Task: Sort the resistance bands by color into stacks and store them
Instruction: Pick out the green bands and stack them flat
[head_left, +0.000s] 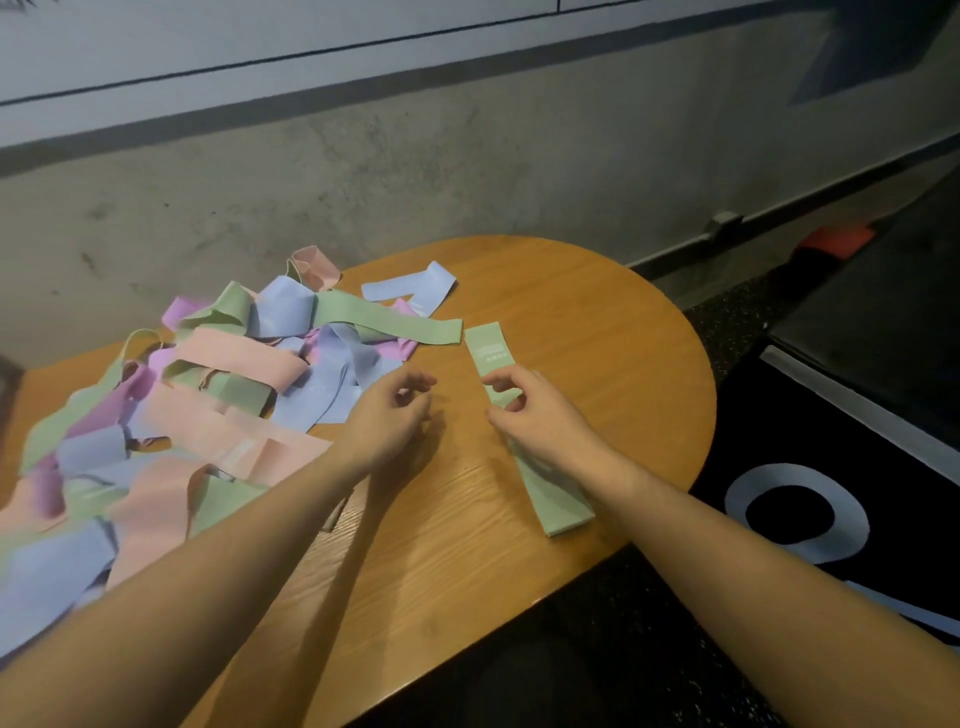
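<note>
One green band (488, 348) lies flat, apart from the mixed pile (208, 374), seeding a stack. Right hand (535, 410) pinches it; left hand (387, 415) hovers loosely curled, grip empty.

Wood table (597, 322), concrete wall (415, 171)

Bare wood on the counter (597, 312) lies open right of the flat green band (540, 488), out to the round edge, and between the two hands. The tangled pile (208, 374) of bands fills the left half, reaching the wall (415, 171) behind. A blue band (410, 288) and a long green band (384, 319) jut from the pile toward the open middle.
</note>
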